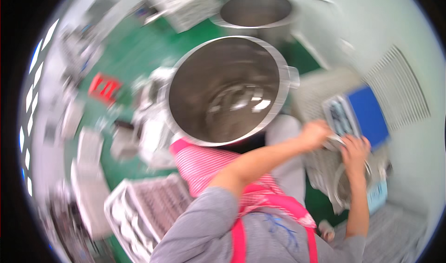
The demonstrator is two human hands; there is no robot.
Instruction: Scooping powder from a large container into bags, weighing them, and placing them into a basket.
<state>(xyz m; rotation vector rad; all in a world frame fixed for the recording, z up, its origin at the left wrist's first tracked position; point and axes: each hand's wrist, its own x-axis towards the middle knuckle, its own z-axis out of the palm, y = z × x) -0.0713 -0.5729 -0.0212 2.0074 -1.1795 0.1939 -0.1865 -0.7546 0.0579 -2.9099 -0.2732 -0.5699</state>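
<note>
At the right, my left hand (pixel 316 134) and my right hand (pixel 355 151) come together at the front edge of a small open box (pixel 343 113) with a blue lid or side panel (pixel 368 115). Pale blue-grey items (pixel 339 116) lie inside it, too blurred to name. A small pale piece (pixel 336 138) shows between my hands; my left fingers pinch it, and my right fingertips rest by it and the box edge. The box sits on a pale covered surface (pixel 320 92). Left of my hands stands a large metal pot (pixel 223 88), with shiny liquid at its bottom.
Behind stands a second metal pot (pixel 256 10) beside a stack of white crates (pixel 188 5). A red plastic stool (pixel 104 88) is on the green floor (pixel 139 47). A white crate (pixel 146 207) is at lower left. Near my right forearm are a round metal vessel (pixel 343 186) and a light-blue box (pixel 378 196).
</note>
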